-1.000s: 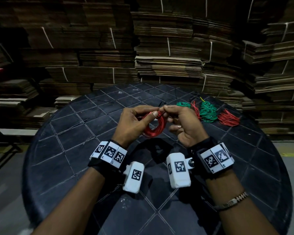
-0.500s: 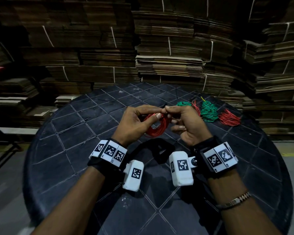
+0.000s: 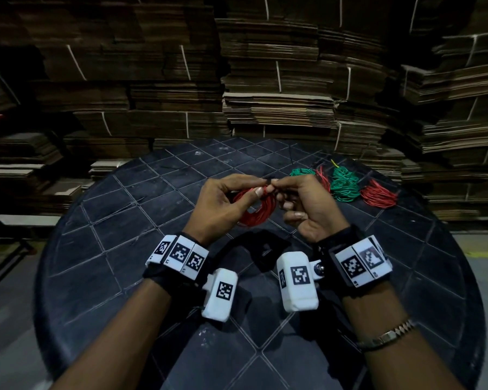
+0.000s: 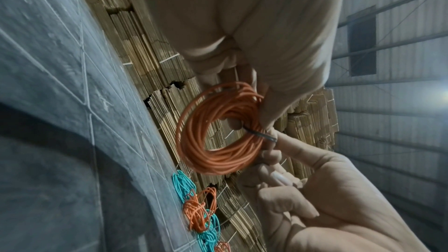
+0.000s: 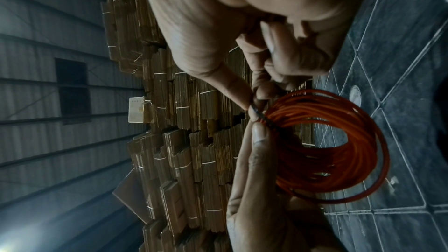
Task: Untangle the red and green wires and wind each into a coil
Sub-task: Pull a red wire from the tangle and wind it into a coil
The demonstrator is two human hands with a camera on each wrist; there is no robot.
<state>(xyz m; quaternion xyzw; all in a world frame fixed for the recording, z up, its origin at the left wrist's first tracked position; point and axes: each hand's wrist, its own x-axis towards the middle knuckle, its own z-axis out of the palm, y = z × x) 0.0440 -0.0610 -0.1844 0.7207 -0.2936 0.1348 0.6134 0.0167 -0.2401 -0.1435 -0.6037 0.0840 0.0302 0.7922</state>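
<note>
I hold a wound red wire coil (image 3: 255, 212) just above the black table (image 3: 141, 226), between both hands. My left hand (image 3: 262, 186) pinches the coil's top with thumb and forefinger. My right hand (image 3: 277, 183) pinches a short black tie (image 3: 268, 180) wrapped round the coil's top; its other fingers are curled. In the left wrist view the coil (image 4: 218, 127) hangs under my left hand (image 4: 264, 122), and the tie (image 4: 260, 135) reaches the right forefinger. The right wrist view shows the coil (image 5: 339, 147) and the tie (image 5: 258, 113) between both hands' fingertips.
At the table's far right lie a green wire bundle (image 3: 344, 184), a red bundle (image 3: 378, 197), a small green coil (image 3: 302, 172) and loose red strands (image 3: 323, 178). Tall stacks of flattened cardboard (image 3: 279, 108) stand behind the table.
Both hands stay together at the coil's top. The right hand's fingers have shifted slightly on the black tie, and the coil has barely moved.
</note>
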